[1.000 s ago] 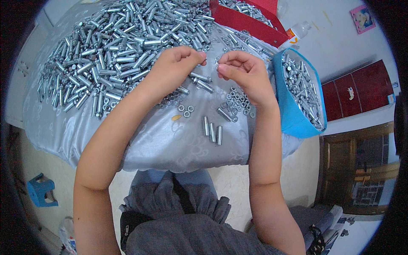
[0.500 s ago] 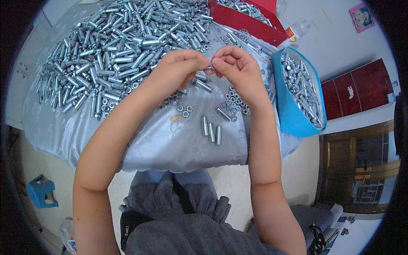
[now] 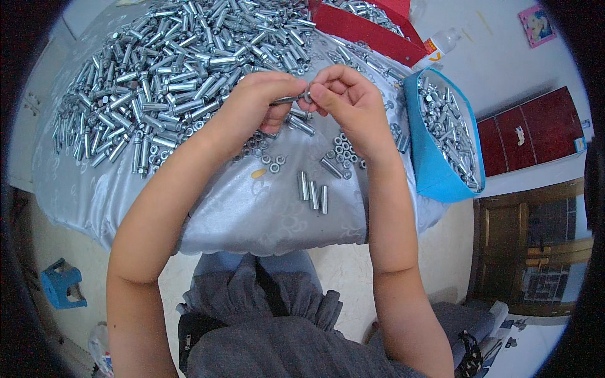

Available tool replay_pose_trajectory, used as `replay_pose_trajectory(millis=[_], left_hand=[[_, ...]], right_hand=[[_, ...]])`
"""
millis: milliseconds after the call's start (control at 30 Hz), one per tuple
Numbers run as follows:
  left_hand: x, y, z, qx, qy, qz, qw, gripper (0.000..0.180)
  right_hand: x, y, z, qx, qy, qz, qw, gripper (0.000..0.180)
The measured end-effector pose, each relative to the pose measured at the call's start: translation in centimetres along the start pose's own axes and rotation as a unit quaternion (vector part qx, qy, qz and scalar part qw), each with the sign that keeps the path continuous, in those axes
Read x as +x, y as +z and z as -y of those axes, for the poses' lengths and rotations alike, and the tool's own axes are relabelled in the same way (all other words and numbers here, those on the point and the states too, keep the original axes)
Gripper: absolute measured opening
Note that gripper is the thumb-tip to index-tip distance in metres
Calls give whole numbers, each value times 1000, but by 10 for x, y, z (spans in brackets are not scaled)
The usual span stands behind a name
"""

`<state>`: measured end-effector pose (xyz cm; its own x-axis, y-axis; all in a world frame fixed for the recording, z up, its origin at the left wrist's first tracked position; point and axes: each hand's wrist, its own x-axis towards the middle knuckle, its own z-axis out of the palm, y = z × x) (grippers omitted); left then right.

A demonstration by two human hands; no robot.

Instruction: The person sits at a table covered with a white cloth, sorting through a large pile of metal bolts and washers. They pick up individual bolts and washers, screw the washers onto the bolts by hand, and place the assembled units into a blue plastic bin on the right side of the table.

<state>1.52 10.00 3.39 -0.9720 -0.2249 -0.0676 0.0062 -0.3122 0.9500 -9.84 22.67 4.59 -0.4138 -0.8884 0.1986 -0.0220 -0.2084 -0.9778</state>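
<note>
My left hand (image 3: pixel 259 104) is closed on a thin metal bolt (image 3: pixel 286 100) that points toward my right hand (image 3: pixel 353 107). Between the thumb and fingers of the right hand is a small metal ring, a nut or washer (image 3: pixel 307 96), at the bolt's tip; whether it is threaded on I cannot tell. Below the hands, several nuts (image 3: pixel 275 167) lie loose on the cloth. Another group of nuts (image 3: pixel 343 148) sits near my right wrist. Closer to me rest three shiny metal sleeves (image 3: pixel 314 195), side by side.
A large heap of metal anchor bolts (image 3: pixel 183 82) covers the table's left and far side. A red box (image 3: pixel 372 38) with more metal parts stands at the back. On the right is a blue fabric bin (image 3: pixel 441 183) full of bolts, with a plastic bottle (image 3: pixel 441 45) behind it.
The bolt in my left hand now shows more of its length beside the ring. Both hands have shifted slightly and stay close together; the things on the table look the same.
</note>
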Motion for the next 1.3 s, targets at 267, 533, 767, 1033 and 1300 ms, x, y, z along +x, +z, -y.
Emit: replay_pose_trajectory(millis=[267,533,767,1033,1300], left_hand=[[-1,-1,-1,-2,-1,-6,1000,26],[0,-1,1,-58,5,-15,998,26],[-1,7,-4,-36,-12,-24,999,37],[-3,12,-3,-58,23,-10,998,42],[1,12,3,-1,72,-13,997,33]], right_hand=[[-3,4,-3,-176,-53,-93,979,11],[-2,0,-6,-168,-87,-50,981,16],[0,-2,-10,-204,-99,-70,971,17],[-2,9,-2,-105,-70,-82,989,19],[-3,0,-2,-178,-100,-80,976,18]])
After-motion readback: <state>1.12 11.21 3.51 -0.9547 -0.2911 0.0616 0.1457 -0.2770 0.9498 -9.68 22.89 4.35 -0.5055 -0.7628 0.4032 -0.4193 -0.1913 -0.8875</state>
